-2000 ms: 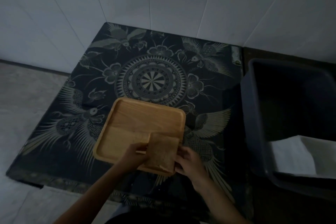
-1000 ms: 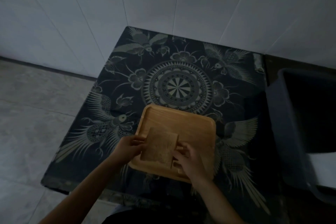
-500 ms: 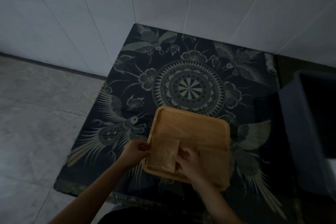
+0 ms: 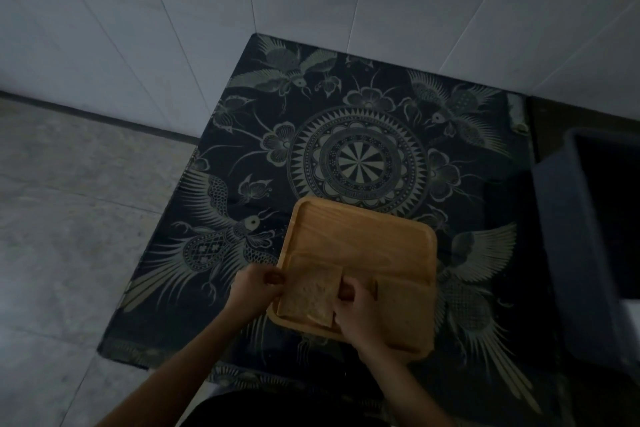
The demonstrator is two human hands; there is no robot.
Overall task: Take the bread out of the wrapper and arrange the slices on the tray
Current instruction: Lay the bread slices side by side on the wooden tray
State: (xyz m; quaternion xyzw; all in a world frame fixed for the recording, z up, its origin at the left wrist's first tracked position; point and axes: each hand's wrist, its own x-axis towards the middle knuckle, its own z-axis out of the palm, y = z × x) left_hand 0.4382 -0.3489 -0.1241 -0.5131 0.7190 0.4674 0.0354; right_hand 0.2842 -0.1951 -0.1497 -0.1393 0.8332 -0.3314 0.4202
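Note:
A square wooden tray (image 4: 360,236) lies on a dark patterned cloth. A tan bread slice (image 4: 308,295) lies flat in the tray's near left corner. My left hand (image 4: 256,291) pinches its left edge by the tray rim. My right hand (image 4: 356,308) holds its right edge with fingers on the tray. Another slice (image 4: 405,308) lies flat in the near right corner of the tray. No wrapper shows.
The patterned cloth (image 4: 360,159) covers a low table set into a corner of white tiled walls. A dark plastic bin (image 4: 588,253) stands at the right. Grey floor (image 4: 69,218) lies to the left.
The slice held in both hands has come down from above the tray's front edge to lie flat in the near left corner. The camera has turned left.

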